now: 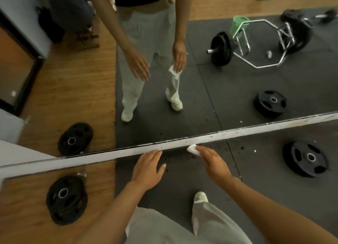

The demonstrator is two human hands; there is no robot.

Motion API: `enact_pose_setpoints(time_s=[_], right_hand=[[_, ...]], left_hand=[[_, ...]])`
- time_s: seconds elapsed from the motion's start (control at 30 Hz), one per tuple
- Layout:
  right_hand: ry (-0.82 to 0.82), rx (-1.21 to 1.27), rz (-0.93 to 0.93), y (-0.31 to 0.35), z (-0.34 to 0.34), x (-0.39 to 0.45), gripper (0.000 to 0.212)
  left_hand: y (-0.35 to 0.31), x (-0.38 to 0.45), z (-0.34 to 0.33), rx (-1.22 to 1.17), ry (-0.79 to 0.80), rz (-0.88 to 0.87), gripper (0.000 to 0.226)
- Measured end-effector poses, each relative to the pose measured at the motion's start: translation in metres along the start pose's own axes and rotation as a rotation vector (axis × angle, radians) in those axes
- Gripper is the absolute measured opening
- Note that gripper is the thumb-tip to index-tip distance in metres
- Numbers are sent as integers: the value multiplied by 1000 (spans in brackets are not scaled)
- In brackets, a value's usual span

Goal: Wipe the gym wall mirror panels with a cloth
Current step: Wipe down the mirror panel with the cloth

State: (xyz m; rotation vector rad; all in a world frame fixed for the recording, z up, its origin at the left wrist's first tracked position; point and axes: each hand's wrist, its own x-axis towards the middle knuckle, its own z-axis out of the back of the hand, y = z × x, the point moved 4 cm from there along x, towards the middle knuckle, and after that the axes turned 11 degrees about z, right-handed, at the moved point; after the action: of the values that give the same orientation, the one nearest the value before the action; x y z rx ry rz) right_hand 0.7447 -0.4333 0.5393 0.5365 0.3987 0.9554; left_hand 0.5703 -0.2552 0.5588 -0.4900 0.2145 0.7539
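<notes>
The white cloth [193, 149] sits pinched in the right hand [213, 161], low down just in front of the pale strip [128, 153] that runs along the foot of the wall mirror [228, 90]; whether cloth touches the strip cannot be told. The left hand [149, 168] is beside it, fingers straight and spread flat, holding nothing, its fingertips near the same strip. The glass shows the person's reflection in pale trousers and white shoes, with both hands and the cloth repeated. The floor is dark rubber matting [256, 185] to the right and wood boards [23, 207] to the left. One black weight plate [305, 158] lies on the matting, another weight plate [66, 200] on the wood. A chrome hex bar [259, 42] and a green bucket [237, 25] appear in the mirror.
</notes>
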Motion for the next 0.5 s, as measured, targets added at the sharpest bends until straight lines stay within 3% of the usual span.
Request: enact_pose_setpoints(time_s=[0.23, 0.5], right_hand=[[-102, 18, 203, -48, 86, 2, 48], [-327, -54, 654, 5, 197, 71, 41]], left_hand=[[-106, 5, -8, -71, -116, 7, 57], [-174, 40, 92, -146, -522, -135, 63]])
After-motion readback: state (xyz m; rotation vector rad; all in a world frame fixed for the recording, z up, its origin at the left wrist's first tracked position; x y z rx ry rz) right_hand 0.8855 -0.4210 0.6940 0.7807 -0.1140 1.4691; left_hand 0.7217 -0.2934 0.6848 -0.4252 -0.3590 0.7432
